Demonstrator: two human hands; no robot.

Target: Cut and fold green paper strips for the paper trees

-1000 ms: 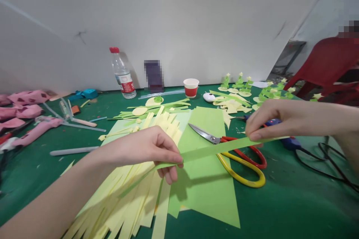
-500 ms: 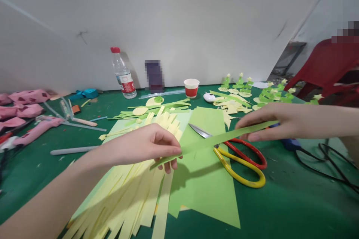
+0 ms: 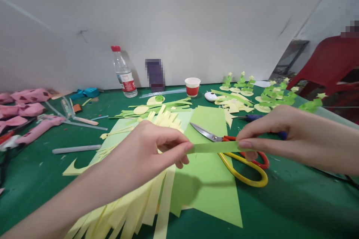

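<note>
A narrow green paper strip (image 3: 214, 147) is stretched level between my two hands. My left hand (image 3: 165, 143) pinches its left end between thumb and fingers, above a pile of pale yellow paper strips (image 3: 148, 209). At the other end, the thumb and fingers of my right hand (image 3: 263, 134) close on the strip. Below it lie scissors (image 3: 249, 179) with one red and one yellow handle, their blades resting on green paper sheets (image 3: 207, 194). The strip hides part of the scissors.
Finished paper trees (image 3: 276, 95) with star tops stand at the back right. Along the wall are a water bottle (image 3: 125, 74), a paper cup (image 3: 192, 87) and a white rounded object (image 3: 210, 96). Pink wrapped items (image 3: 28, 110) and a glue stick (image 3: 77, 149) lie left.
My right hand has moved down and left, closer to my left hand, and now pinches the strip. My left hand has shifted slightly right and up. The strip's visible span is shorter and more level.
</note>
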